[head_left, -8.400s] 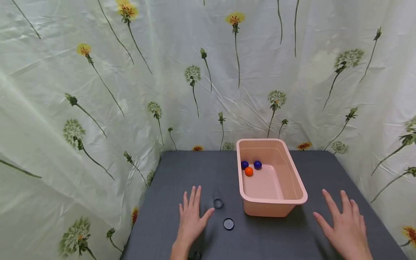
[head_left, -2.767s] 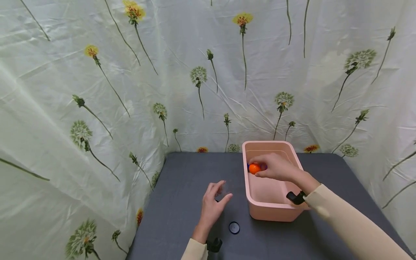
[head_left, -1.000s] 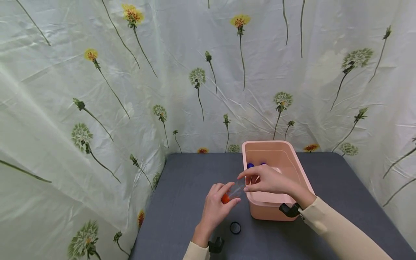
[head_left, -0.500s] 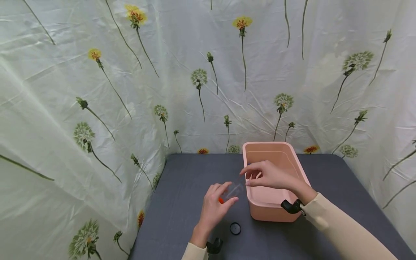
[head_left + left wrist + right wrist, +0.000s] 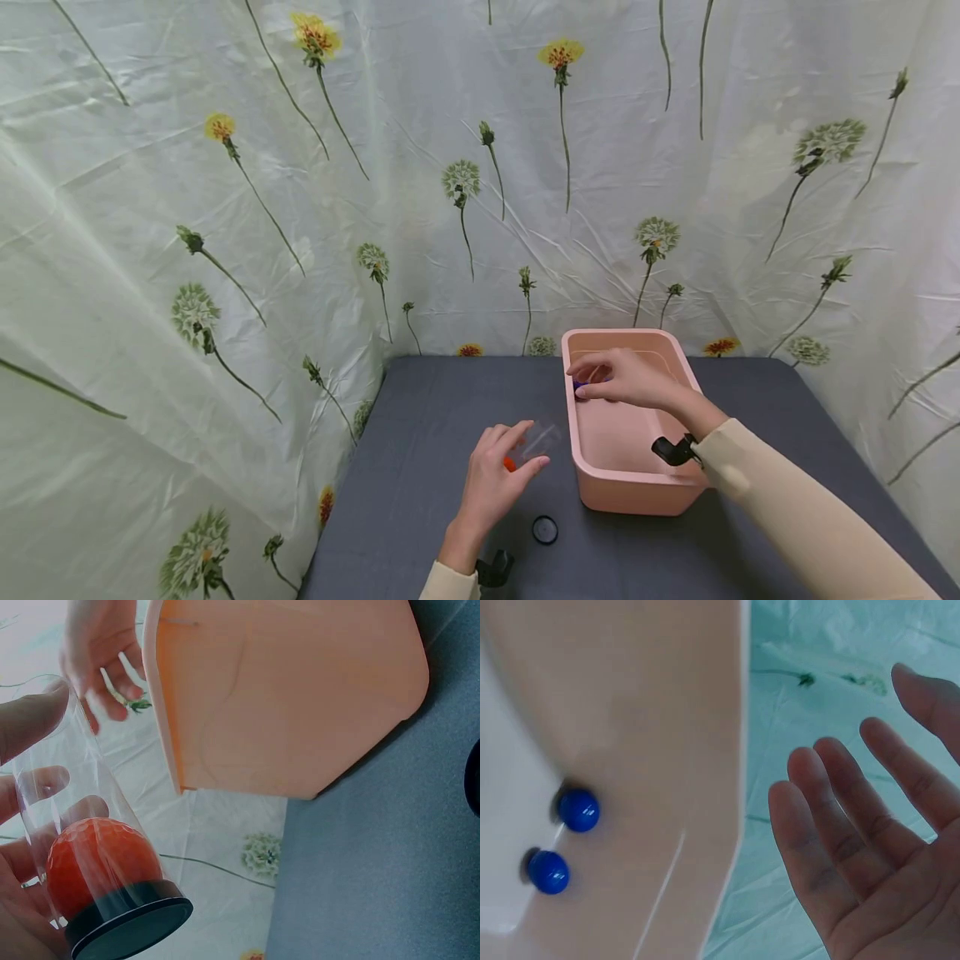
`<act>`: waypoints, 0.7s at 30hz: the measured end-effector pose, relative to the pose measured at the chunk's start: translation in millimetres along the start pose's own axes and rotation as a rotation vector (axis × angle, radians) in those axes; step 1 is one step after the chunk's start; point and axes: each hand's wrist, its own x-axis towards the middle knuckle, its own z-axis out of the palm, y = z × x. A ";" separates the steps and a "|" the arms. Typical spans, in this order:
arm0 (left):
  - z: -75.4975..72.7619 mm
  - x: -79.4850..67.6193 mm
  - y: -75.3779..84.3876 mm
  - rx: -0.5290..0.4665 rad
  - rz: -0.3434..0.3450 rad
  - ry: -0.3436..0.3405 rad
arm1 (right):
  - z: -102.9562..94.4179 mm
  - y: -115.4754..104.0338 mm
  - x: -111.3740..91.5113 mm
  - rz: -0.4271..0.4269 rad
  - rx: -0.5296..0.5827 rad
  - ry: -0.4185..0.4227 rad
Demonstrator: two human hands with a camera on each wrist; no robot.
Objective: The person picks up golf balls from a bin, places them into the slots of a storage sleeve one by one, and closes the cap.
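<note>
My left hand [image 5: 495,479] grips a clear plastic tube [image 5: 82,769] with a black cap [image 5: 131,922] on its lower end. Inside the tube, an orange dimpled ball [image 5: 101,862] rests just above that cap. In the head view the tube tilts toward the pink bin [image 5: 630,478]. My right hand [image 5: 630,379] reaches over the bin with loosely bent fingers, nothing held. Two blue balls [image 5: 579,809] lie in a bottom corner of the bin, apart from that hand in the right wrist view; in the head view the fingers partly cover them.
A black round lid [image 5: 545,530] lies on the dark grey table [image 5: 450,392], in front of the bin's left side. A curtain printed with dandelions [image 5: 337,208] hangs behind and around the table. Both wrists wear small black cameras.
The orange ball has gone from the bin into the tube. My right hand has since drawn away from the tube's mouth, back over the bin toward the blue balls. My left hand barely moved lately.
</note>
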 end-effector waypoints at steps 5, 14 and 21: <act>-0.3 0.8 -1.5 -0.003 -0.011 0.000 | -7.5 21.7 11.7 0.050 -0.019 0.021; -1.1 1.5 -3.7 0.010 -0.028 -0.010 | -7.3 60.3 30.1 0.161 -0.084 0.100; 1.0 1.8 -6.7 0.017 -0.032 -0.010 | -4.1 94.5 37.2 0.257 -0.102 0.093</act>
